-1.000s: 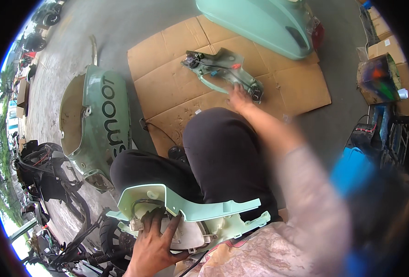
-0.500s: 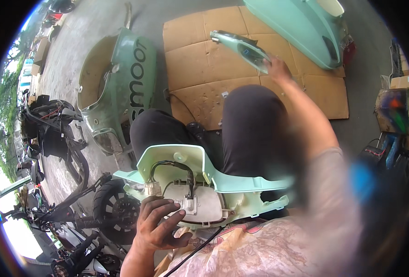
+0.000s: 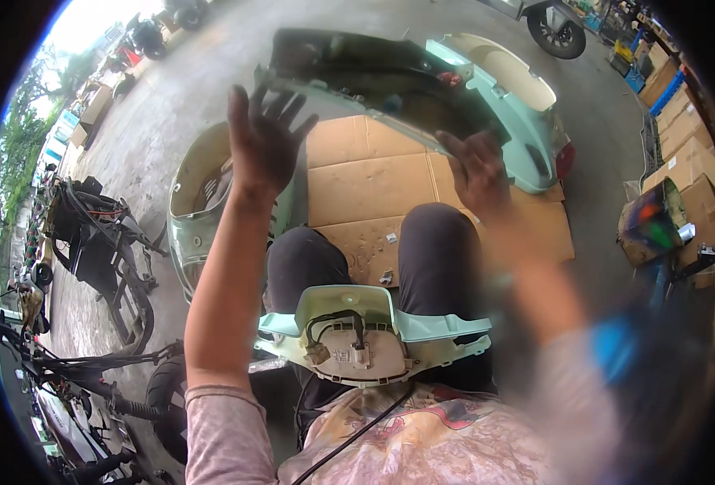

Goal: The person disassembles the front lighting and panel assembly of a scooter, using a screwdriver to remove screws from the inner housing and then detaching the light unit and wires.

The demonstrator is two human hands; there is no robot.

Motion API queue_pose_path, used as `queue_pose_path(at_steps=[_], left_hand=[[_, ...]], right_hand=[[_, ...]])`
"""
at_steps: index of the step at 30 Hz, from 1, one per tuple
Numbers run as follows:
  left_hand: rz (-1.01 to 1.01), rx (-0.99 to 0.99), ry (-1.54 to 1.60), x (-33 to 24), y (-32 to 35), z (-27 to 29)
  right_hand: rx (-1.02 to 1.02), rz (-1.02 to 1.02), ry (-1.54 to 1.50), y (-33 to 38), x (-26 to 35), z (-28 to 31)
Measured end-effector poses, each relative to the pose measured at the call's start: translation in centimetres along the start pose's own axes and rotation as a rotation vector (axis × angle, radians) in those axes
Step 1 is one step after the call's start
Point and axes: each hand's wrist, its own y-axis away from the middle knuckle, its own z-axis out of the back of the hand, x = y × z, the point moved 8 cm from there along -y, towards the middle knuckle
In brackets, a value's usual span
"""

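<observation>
While the person sits on the ground with both knees up, a long scooter body panel (image 3: 374,85), dark on its inner face with a pale mint edge, is raised at twelve o'clock above the flattened cardboard (image 3: 365,186). The right hand (image 3: 475,166), at about one o'clock, is closed around the panel's lower right edge and seems to carry it alone. The left hand (image 3: 264,141), at eleven o'clock, is spread wide with the palm up and the fingers splayed, just beside the panel's left end; whether it touches the edge I cannot tell, and it grips nothing. At six o'clock a mint handlebar cover (image 3: 370,335) lies in the lap with its underside up, showing a black cable and a round instrument housing, with neither hand on it. A second mint shell (image 3: 204,190) lies on the concrete at nine o'clock, and another (image 3: 519,113) rests past the cardboard at two o'clock. Small loose bits (image 3: 386,275), too small to identify, sit on the cardboard near the knees. By my judgement, the step in hand is lifting the long panel and getting both hands on it. The next move would call for the left hand to close on the free end so the load is shared, and for keeping the panel clear of the cover in the lap.
</observation>
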Motion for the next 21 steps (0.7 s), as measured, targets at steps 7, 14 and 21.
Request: queue_pose_path(at_steps=[7,14,21], left_hand=[[-0.057,0.23,0.312,-0.1,-6.3,-1.5],[-0.032,0.118,0.073,5.7,-14.4,3.2],[0.015,0.067,-0.232,14.0,-15.6,8.9]], right_hand=[[0.009,0.02,-0.024,-0.5,1.7,-3.3],[0.507,-0.455,-0.298,4.5,-4.9,-8.2],[0.255,-1.709,-0.303,38.9,-14.7,-1.5]])
